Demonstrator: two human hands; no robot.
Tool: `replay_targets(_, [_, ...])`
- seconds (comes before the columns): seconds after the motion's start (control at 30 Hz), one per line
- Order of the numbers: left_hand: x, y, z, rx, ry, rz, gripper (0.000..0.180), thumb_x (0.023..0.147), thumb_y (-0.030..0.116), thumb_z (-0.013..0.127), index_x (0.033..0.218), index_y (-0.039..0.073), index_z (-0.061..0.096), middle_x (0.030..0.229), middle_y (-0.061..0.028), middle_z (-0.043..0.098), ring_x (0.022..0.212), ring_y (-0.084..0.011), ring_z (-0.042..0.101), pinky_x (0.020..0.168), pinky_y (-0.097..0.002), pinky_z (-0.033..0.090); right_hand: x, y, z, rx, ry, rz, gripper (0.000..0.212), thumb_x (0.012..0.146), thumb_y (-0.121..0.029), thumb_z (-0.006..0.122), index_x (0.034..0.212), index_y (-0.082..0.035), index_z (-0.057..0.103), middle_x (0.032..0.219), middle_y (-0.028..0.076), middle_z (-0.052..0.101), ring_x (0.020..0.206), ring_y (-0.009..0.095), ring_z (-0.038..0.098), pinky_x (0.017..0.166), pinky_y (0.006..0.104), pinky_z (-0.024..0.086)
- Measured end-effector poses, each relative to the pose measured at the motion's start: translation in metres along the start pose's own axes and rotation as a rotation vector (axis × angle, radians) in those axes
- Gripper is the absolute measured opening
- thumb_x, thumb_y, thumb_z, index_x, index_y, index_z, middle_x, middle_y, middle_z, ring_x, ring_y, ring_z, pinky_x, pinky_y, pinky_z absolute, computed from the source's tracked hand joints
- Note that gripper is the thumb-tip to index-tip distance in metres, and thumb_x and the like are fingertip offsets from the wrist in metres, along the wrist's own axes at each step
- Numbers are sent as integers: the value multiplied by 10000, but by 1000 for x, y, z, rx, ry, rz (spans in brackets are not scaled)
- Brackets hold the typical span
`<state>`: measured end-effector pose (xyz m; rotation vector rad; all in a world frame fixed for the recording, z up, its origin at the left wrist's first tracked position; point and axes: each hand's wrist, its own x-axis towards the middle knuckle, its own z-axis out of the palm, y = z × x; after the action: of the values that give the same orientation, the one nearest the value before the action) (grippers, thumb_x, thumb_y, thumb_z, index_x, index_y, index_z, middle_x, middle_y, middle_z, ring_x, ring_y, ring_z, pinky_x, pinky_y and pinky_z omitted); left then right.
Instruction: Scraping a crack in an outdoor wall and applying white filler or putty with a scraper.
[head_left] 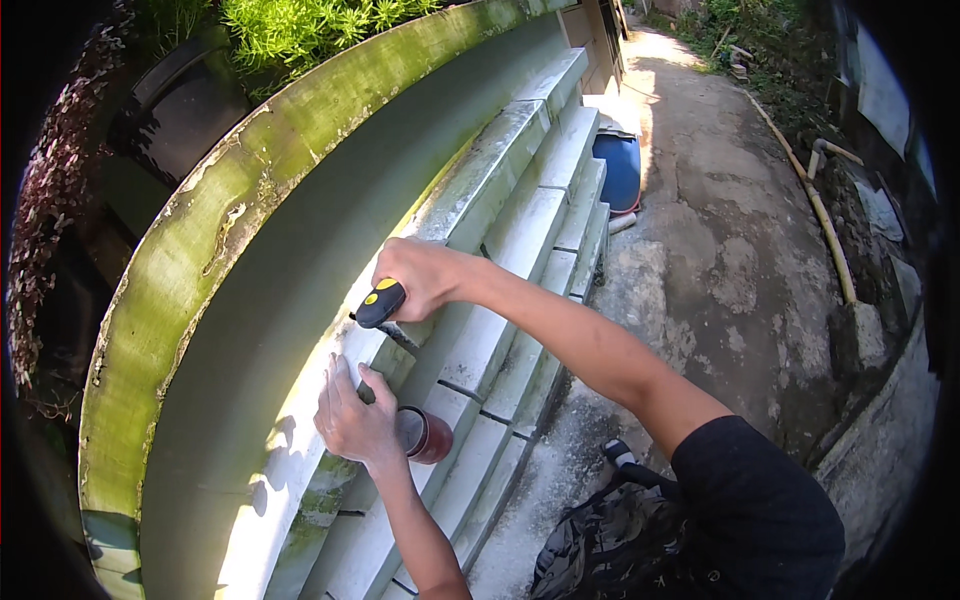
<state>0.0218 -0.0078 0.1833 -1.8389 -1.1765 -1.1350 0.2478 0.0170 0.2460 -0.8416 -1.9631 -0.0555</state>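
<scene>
My right hand (420, 275) is closed round a tool with a black-and-yellow handle (380, 303). The tool's working end is hidden, so I cannot tell its kind. It is held over the top ledge (345, 345) of a pale, stepped wall. A little nearer to me, my left hand (352, 412) rests on that same ledge, fingers stretched out and thumb apart, holding nothing. Close beside its wrist, a reddish-brown cylindrical cup (432, 440) stands on a lower step; its contents cannot be made out.
Left of the ledge curves a wall with a mossy green rim (235, 225). Behind it are a dark pot (180, 105) and bright green plants (300, 35). Right of the steps runs a concrete path (720, 220), with a blue barrel (618, 170) at the far end of the steps.
</scene>
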Motion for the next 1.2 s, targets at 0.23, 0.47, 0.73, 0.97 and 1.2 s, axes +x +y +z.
replay_targets(0.23, [2, 3, 7, -10, 18, -15, 260, 863, 259, 678, 1068, 121, 759, 1083, -14, 766, 957, -173, 721, 828, -333, 526, -7, 8, -8, 66, -17, -14, 279, 645, -173, 764, 564, 15, 574, 542, 205, 539, 454, 356, 491, 482, 415, 410])
replay_targets(0.47, [4, 11, 4, 21, -6, -19, 255, 869, 251, 673, 1076, 128, 756, 1093, -4, 766, 957, -171, 723, 812, -327, 528, 4, 22, -32, 3, -40, 158, 252, 650, -162, 705, 531, 17, 574, 529, 205, 557, 459, 352, 532, 494, 422, 447])
replay_targets(0.73, [4, 10, 4, -34, 17, -15, 246, 881, 246, 664, 1076, 126, 754, 1124, 0, 762, 962, -179, 723, 833, -329, 521, -6, 35, -41, -106, -64, 180, 274, 680, -225, 753, 567, -2, 639, 566, 217, 591, 504, 381, 586, 516, 425, 480])
replay_targets(0.97, [3, 5, 1, -2, 23, -8, 226, 890, 231, 650, 1062, 126, 751, 1124, 3, 763, 940, -177, 728, 810, -314, 520, -13, 47, -40, -11, -8, 34, 293, 655, -171, 728, 544, 13, 529, 541, 189, 530, 455, 335, 464, 470, 401, 398])
replay_targets(1.2, [3, 6, 6, -3, 24, -15, 221, 896, 229, 642, 1063, 135, 752, 1120, 11, 765, 951, -172, 729, 804, -312, 519, -20, 40, -39, -113, -132, 85, 264, 628, -186, 722, 533, -2, 559, 540, 184, 564, 506, 362, 555, 524, 412, 448])
